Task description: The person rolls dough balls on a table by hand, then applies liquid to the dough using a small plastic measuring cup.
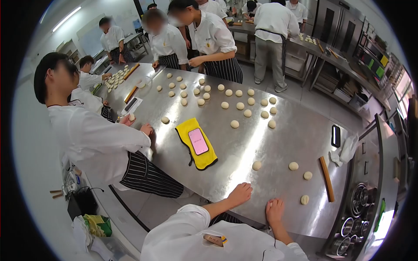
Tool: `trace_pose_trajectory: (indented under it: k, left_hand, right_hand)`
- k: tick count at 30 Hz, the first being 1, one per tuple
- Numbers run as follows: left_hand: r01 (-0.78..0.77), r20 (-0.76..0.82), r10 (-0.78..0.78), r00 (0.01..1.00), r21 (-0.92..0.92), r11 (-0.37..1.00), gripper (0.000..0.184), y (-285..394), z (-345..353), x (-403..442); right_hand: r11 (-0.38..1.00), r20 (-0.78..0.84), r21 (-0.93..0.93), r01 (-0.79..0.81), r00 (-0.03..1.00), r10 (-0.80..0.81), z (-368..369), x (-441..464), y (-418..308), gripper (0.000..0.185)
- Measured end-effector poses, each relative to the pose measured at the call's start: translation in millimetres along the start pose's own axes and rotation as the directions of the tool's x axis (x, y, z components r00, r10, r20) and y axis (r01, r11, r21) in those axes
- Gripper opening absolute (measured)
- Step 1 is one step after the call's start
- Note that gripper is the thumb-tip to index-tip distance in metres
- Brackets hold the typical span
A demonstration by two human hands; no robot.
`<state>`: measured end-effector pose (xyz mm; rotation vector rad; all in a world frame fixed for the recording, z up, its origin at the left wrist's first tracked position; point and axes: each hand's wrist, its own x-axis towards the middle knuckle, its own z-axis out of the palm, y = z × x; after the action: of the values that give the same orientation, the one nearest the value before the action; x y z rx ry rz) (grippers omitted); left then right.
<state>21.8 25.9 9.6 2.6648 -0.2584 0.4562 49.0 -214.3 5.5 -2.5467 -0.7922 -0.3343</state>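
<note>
My left hand [240, 194] rests at the near edge of the steel table, its fingers curled in and nothing seen in them. Beside it, my right hand [274, 211] lies on the same edge, fingers forward and slightly apart, holding nothing. Just ahead of the left hand sits a round white dough ball [257, 165]. To the right are a second dough ball [294, 166], a third dough ball [308, 175] and a dented dough piece [304, 199]. Past them lies a wooden rolling pin [326, 179].
A pink-screened phone [198, 141] lies on a yellow cloth [207, 162]. Several dough balls [247, 113] spread across the far side. A black phone [335, 136] and a plastic bag [348, 148] are at the right. A co-worker [93, 135] stands at the left, one hand holding dough.
</note>
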Motion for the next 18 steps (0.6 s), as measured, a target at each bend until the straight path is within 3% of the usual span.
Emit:
trace_pose_trajectory:
  k: [1, 3, 6, 9, 10, 15, 18]
  left_hand:
    - [-0.026, -0.079, 0.023, 0.997, -0.026, 0.999, 0.014, 6.8, 2.6, -8.0]
    - [-0.059, -0.069, 0.059, 0.996, 0.004, 0.998, 0.016, 7.2, 10.8, 8.7]
    - [-0.005, 0.081, 0.003, 0.997, 0.029, 1.0, 0.015, -1.3, -5.4, 24.7]
    - [0.079, 0.028, -0.078, 0.997, -0.028, 0.996, 0.013, -0.3, -4.2, -2.0]
    - [0.019, -0.066, -0.019, 0.998, -0.006, 1.0, 0.016, 5.3, 3.2, -0.6]
    - [0.036, 0.028, -0.035, 0.999, -0.051, 0.998, 0.024, 5.6, 5.1, 25.9]
    - [0.086, 0.054, -0.083, 0.995, -0.047, 0.995, 0.02, -0.1, -6.5, 17.3]
  right_hand:
    - [1.0, 0.002, 0.002, -0.005, 1.0, 0.005, 3.0, 4.8, -6.8, 0.017]
    - [0.996, 0.127, 0.064, -0.059, 0.991, 0.05, 14.3, 23.9, -16.5, 0.016]
    - [0.99, 0.139, 0.069, -0.123, 0.984, 0.112, 7.8, 37.4, 0.7, 0.016]
    - [0.997, -0.013, -0.067, 0.026, 1.0, -0.027, -11.8, 8.6, -5.7, 0.018]
    - [0.997, -0.012, -0.069, 0.02, 1.0, -0.021, -5.2, 10.9, -9.7, 0.018]
    - [0.996, 0.181, 0.028, -0.083, 0.981, 0.076, 10.5, 41.0, -7.5, 0.018]
    - [0.999, 0.038, 0.041, 0.001, 0.999, -0.002, 5.4, 18.5, 1.9, 0.017]
